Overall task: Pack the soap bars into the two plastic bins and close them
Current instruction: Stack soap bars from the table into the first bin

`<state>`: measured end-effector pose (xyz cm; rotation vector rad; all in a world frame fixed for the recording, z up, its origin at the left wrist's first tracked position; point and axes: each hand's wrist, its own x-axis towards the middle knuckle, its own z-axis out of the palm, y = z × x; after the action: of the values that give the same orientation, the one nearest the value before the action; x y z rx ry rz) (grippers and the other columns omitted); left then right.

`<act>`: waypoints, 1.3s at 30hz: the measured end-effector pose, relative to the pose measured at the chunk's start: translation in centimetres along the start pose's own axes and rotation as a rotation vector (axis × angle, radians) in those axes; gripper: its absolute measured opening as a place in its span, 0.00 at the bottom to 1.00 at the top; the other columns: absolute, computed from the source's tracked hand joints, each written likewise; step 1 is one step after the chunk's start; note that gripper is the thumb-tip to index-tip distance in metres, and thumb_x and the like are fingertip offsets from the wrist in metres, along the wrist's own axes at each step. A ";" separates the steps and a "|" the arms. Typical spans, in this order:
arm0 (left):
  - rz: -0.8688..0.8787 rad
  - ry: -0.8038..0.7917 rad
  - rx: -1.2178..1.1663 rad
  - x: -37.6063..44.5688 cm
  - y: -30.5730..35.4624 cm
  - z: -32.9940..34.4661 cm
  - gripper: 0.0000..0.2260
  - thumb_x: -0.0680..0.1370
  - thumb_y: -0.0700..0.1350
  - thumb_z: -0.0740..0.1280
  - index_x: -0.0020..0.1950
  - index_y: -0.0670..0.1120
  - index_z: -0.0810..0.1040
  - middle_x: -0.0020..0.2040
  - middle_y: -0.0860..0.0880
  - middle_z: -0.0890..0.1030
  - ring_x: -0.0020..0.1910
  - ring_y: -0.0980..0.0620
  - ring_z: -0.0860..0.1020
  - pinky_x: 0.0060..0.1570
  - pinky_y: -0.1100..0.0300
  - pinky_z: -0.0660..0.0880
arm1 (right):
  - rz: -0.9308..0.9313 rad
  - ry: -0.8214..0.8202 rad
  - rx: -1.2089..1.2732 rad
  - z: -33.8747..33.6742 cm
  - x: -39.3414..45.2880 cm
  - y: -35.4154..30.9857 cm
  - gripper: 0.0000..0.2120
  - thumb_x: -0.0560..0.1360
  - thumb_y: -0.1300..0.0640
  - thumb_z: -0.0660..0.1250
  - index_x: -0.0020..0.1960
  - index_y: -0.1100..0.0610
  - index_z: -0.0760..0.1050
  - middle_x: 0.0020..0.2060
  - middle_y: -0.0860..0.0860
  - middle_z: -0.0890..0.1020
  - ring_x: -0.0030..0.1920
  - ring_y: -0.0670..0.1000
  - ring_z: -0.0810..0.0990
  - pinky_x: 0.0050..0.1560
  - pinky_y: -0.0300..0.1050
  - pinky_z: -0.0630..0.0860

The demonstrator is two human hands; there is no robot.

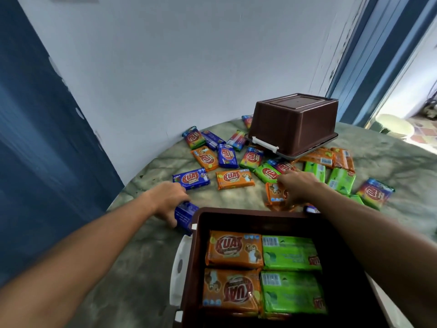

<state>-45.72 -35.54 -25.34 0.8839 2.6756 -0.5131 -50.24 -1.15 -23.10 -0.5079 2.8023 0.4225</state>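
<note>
An open brown bin (pixel 198 242) sits near me, holding orange bars (pixel 234 249) on its left and green bars (pixel 290 254) on its right. My left hand (pixel 169 201) grips a blue soap bar (pixel 185 216) just left of the bin's far corner. My right hand (pixel 296 185) rests on an orange soap bar (pixel 275 196) beyond the bin's far rim, fingers curled over it. A second brown bin (pixel 294 124) stands upside down on its lid at the back. Several loose bars in blue, orange, green and rainbow wrappers lie between the bins.
The round table (pixel 142 256) has a mottled green cloth. A white clip handle (pixel 179 266) juts from the near bin's left side. A blue door stands at the left, a white wall behind, and a doorway at the right.
</note>
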 end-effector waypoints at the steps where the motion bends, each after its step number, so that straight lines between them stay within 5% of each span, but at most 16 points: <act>1: -0.039 0.001 0.003 -0.2 -0.5 -0.1 0.28 0.64 0.64 0.68 0.61 0.52 0.74 0.53 0.52 0.78 0.51 0.53 0.74 0.48 0.60 0.72 | 0.002 0.033 -0.019 -0.2 -0.3 0.2 0.29 0.65 0.44 0.74 0.62 0.52 0.71 0.56 0.52 0.76 0.54 0.54 0.77 0.42 0.46 0.73; 8: -0.268 0.228 -0.112 -3.4 -3.6 -4.5 0.33 0.56 0.67 0.63 0.56 0.54 0.78 0.43 0.53 0.81 0.43 0.49 0.78 0.39 0.58 0.73 | -0.070 0.275 -0.083 -4.9 -4.8 1.4 0.33 0.65 0.40 0.71 0.65 0.53 0.68 0.57 0.52 0.74 0.56 0.53 0.75 0.46 0.47 0.74; 14: -0.118 0.374 -0.123 -7.1 1.5 -10.7 0.35 0.57 0.71 0.58 0.59 0.55 0.79 0.44 0.56 0.83 0.42 0.54 0.78 0.42 0.59 0.64 | -0.236 0.315 -0.094 -7.2 -12.0 -0.2 0.37 0.64 0.36 0.68 0.67 0.53 0.66 0.57 0.52 0.74 0.55 0.55 0.75 0.46 0.47 0.72; 18: -0.044 0.296 -0.065 -8.4 8.0 -12.0 0.37 0.57 0.74 0.53 0.56 0.54 0.79 0.45 0.55 0.82 0.45 0.54 0.77 0.46 0.57 0.60 | -0.336 0.225 -0.124 -5.4 -15.7 -2.3 0.36 0.66 0.36 0.66 0.67 0.54 0.66 0.56 0.52 0.74 0.53 0.53 0.74 0.41 0.44 0.67; 27: 0.011 0.058 0.010 -9.1 16.5 -9.2 0.25 0.62 0.70 0.60 0.39 0.49 0.77 0.38 0.49 0.79 0.41 0.48 0.74 0.50 0.51 0.57 | -0.465 0.035 -0.003 -0.6 -19.4 -5.4 0.32 0.69 0.37 0.66 0.66 0.55 0.69 0.56 0.53 0.74 0.54 0.56 0.76 0.46 0.47 0.72; 31: -0.045 0.005 0.043 -9.2 17.9 -7.5 0.22 0.68 0.65 0.61 0.45 0.47 0.78 0.47 0.47 0.79 0.50 0.46 0.71 0.45 0.51 0.57 | -0.450 0.022 0.001 0.9 -19.9 -6.4 0.28 0.72 0.43 0.67 0.67 0.56 0.70 0.61 0.54 0.69 0.60 0.56 0.71 0.47 0.50 0.73; 36: -0.167 -0.019 -0.020 -9.1 19.4 -8.3 0.15 0.73 0.56 0.64 0.49 0.46 0.77 0.51 0.46 0.79 0.53 0.46 0.73 0.53 0.52 0.65 | -0.410 0.045 0.022 1.0 -19.7 -6.8 0.24 0.73 0.46 0.67 0.65 0.56 0.72 0.60 0.54 0.71 0.60 0.56 0.71 0.50 0.50 0.73; 39: -0.159 -0.010 -0.019 -8.7 19.6 -8.3 0.15 0.72 0.54 0.67 0.53 0.46 0.75 0.54 0.45 0.77 0.55 0.45 0.72 0.55 0.52 0.67 | -0.423 0.079 -0.026 1.6 -19.6 -6.9 0.28 0.62 0.40 0.74 0.57 0.55 0.78 0.54 0.55 0.76 0.54 0.57 0.76 0.46 0.53 0.77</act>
<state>-28.11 -21.91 -19.46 0.6654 2.7507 -0.5240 -29.63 -0.91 -20.25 -1.1134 2.6596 0.3522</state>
